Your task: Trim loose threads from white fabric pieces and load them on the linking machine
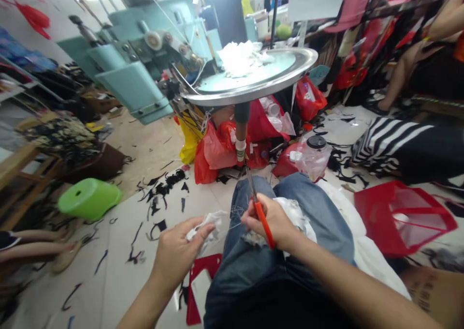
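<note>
My left hand (pixel 181 246) pinches a small bunched piece of white cloth (pixel 212 222) to the left of my knees. Loose threads (pixel 237 215) trail beside it, over my jeans. Orange-handled scissors (pixel 264 222) are in my right hand (pixel 277 222), closed around the handle, with the blades pointing up and away from me. More white fabric (pixel 295 213) lies on my lap behind the right hand. A small greyish tuft (pixel 253 238) rests below that hand on my thigh. Whether the blades are parted is hard to make out.
A pale green machine (pixel 134 84) with a round metal-rimmed plate (pixel 304 60) stands ahead, white pieces (pixel 241 58) heaped on top. Red bags (pixel 217 150) sit beneath it. Left are a green stool (pixel 90 198) and black scraps (pixel 170 181); right, a red basket (pixel 402 217) and another person's legs (pixel 400 77).
</note>
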Demonstrator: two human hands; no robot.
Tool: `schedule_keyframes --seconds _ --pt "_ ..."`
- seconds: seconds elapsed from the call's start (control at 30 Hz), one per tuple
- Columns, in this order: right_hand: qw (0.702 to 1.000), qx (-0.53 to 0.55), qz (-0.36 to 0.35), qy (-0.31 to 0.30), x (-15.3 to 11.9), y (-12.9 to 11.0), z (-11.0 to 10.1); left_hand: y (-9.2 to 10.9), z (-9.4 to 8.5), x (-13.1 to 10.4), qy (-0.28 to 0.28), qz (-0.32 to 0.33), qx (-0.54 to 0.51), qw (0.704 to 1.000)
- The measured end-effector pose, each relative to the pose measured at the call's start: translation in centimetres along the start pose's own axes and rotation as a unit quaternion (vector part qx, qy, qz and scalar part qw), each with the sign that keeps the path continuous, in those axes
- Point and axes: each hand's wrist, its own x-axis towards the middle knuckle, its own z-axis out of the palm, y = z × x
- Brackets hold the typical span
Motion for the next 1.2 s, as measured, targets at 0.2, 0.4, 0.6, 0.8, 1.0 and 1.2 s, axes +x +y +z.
schedule_keyframes --seconds 0.2,0.4,0.6,0.8,1.0,1.2 --pt "0.999 0.004 0.034 -0.003 -1.6 0.4 -0.5 0.3 0.3 0.4 0.066 -0.039 0.038 0.996" --pt "0.951 0.032 0.056 -0.301 -5.2 1.7 0.7 1.4 -0.7 0.8 0.234 0.008 0.098 0.967" --pt "0.927 0.085 0.112 -0.348 -4.8 1.2 3.0 2.1 -1.7 1.4 0.283 -0.041 0.043 0.957" --pt "0.945 -0.015 0.095 -0.313 -3.0 -0.7 3.4 2.1 -1.8 1.3 0.274 -0.054 0.004 0.960" --pt "0.952 -0.114 0.074 -0.274 -2.2 -2.0 2.9 2.9 -1.4 1.1 0.259 -0.052 0.012 0.964" --pt "0.952 -0.141 0.069 -0.263 -1.8 -3.5 2.4 2.9 -1.2 1.1 0.233 -0.046 0.022 0.971"
